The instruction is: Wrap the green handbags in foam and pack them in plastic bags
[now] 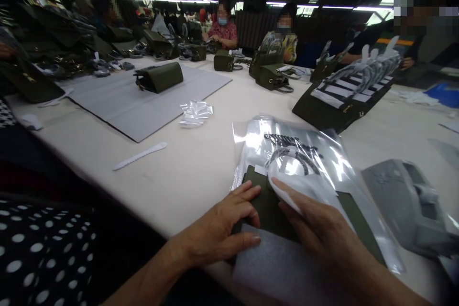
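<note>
Left hand (222, 224): loosely spread, thumb apart from the curved fingers, resting on the left edge of the green bag (265, 201), which lies flat before the worker at the near side of the bench (154, 186).
Right hand (322, 229): laid over the green bag, fingers close together at the edge of a white sheet (315, 189); from here I can't tell whether they pinch it or only press.
White sheet: over the green bag's upper part, next to its wrapped handle (304, 165). If those fingers slid, it could crease or catch on the handle.
Pale sheet (268, 253): at the green bag's near side, under the left thumb; a sleeve or wrist brushing it might drag it askew.
Clear plastic bag (251, 138): beneath and beyond the green bag, dark print on its film. Slick stuff, I'd say, so a hard push could make the green bag skid. Whether it holds anything, I can't make out.
Tape dispenser (398, 205): just right of the green bag; an elbow swinging out might knock it.
White knife (139, 155): left of the green bag, teeth along one edge.
Crumpled plastic (196, 114): beyond the green bag, to its left.
Boxy bag (161, 77): farther that way, on a grey board (118, 110); its contents are hidden.
Handled bags (347, 91): beyond the green bag to its right, white strips among the wrapped handles; their insides don't show.
</note>
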A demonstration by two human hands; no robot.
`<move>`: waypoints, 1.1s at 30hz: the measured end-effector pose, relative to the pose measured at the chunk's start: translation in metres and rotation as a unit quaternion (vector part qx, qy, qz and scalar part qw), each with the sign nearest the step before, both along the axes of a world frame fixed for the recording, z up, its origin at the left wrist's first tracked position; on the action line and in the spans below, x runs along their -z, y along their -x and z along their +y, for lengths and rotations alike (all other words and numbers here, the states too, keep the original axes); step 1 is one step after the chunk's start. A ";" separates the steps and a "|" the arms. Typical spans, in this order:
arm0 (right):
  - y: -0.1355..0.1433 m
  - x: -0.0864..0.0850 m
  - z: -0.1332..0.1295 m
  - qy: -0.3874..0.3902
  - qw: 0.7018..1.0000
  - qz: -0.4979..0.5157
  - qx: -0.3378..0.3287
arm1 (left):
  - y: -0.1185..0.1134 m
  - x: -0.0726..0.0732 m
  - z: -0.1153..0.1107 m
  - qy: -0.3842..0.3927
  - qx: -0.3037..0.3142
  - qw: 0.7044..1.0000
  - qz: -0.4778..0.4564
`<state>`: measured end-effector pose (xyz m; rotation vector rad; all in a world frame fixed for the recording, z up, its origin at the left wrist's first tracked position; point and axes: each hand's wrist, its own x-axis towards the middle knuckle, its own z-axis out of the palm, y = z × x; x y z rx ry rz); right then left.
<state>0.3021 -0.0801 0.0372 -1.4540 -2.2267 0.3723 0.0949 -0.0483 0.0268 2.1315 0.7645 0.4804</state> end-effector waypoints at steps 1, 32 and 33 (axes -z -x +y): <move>-0.001 0.000 -0.002 -0.005 1.000 0.005 0.011 | 0.001 -0.002 0.000 -0.009 0.009 1.000 -0.001; 0.002 0.019 -0.015 -0.219 0.945 -0.117 -0.213 | -0.023 0.032 -0.016 0.204 -0.274 0.929 -0.138; 0.004 0.020 -0.016 -0.217 0.945 -0.126 -0.210 | -0.023 0.033 -0.017 0.224 -0.277 0.922 -0.150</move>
